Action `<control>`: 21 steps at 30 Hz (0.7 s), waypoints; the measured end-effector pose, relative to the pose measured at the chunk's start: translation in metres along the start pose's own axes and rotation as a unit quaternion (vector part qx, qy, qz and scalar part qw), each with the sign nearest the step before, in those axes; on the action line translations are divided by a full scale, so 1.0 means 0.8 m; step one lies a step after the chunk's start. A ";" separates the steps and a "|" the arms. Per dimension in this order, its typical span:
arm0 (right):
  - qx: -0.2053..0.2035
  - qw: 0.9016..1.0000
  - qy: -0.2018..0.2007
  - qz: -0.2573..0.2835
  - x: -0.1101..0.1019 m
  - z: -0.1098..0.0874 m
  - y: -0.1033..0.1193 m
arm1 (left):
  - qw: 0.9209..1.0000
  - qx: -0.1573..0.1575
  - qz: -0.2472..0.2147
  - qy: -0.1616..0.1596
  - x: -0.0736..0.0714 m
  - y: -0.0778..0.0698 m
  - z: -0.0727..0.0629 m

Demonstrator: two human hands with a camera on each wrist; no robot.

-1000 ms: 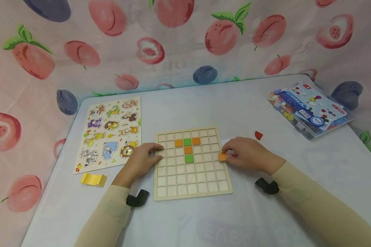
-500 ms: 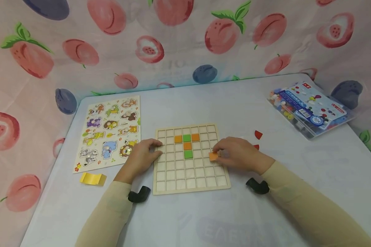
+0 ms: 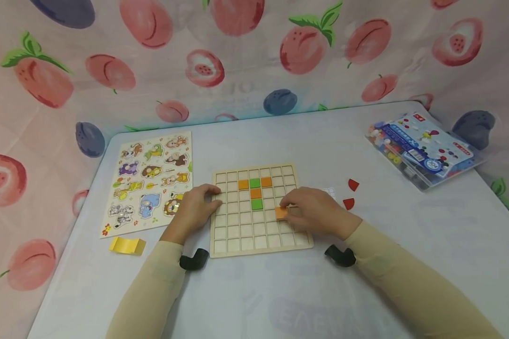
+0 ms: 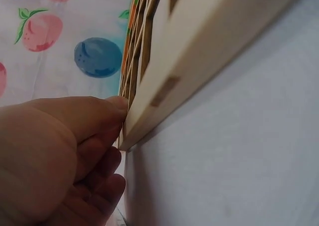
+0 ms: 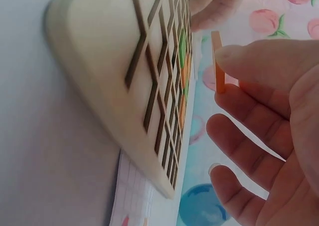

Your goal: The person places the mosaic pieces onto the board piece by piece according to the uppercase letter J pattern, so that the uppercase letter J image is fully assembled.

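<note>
White desk, pale wooden grid board. Left hand on board's left edge, fingers apart, likely steadying; right hand above right half, fingers clamped on orange square tile.

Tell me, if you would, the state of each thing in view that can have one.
Left hand, touching the left edge of the grid board
Right hand, pinching an orange tile
orange tile, held above the board
grid board, flat, partly filled
five tiles, set in its cells
animal board, flat, one corner hidden
plastic case, looks closed, pieces inside
red pieces, loose, apart
yellow block, loose
</note>
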State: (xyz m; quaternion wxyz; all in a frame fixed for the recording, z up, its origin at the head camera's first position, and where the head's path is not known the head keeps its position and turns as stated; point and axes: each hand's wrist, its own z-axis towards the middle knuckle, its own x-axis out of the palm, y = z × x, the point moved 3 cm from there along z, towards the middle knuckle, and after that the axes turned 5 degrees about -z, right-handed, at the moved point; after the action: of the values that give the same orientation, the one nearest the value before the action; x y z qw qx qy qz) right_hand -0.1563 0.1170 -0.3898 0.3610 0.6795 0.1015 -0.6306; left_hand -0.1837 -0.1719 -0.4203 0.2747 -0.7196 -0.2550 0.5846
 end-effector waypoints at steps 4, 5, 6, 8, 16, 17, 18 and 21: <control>0.003 1.000 0.003 -0.005 0.003 0.010 0.009 | 1.000 -0.002 0.001 -0.003 0.001 0.001 0.002; 0.008 1.000 0.007 -0.006 0.005 0.013 0.010 | 1.000 -0.003 0.002 -0.004 0.001 0.001 0.002; 0.013 1.000 0.012 -0.005 0.007 0.016 0.011 | 1.000 -0.003 0.003 -0.005 0.002 0.000 0.002; 0.021 1.000 0.019 -0.001 0.011 0.021 0.013 | 1.000 -0.005 0.006 -0.007 0.002 -0.001 0.003; 0.022 1.000 0.018 -0.002 0.017 0.034 0.021 | 0.999 -0.014 0.023 -0.018 0.002 -0.005 0.009; 0.022 1.000 0.017 -0.003 0.018 0.035 0.021 | 0.999 -0.015 0.023 -0.018 0.002 -0.005 0.010; 0.022 1.000 0.016 -0.004 0.019 0.036 0.021 | 0.999 -0.017 0.023 -0.019 0.002 -0.005 0.011; 0.025 1.000 0.015 0.000 0.022 0.039 0.022 | 0.999 -0.022 0.023 -0.017 0.002 -0.005 0.011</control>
State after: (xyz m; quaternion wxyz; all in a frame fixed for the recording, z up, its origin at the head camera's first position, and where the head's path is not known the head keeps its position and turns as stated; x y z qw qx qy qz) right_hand -0.1673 0.0797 -0.3981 0.3422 0.6978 0.0912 -0.6227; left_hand -0.1923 -0.1667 -0.4201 0.2406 -0.7210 -0.2558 0.5973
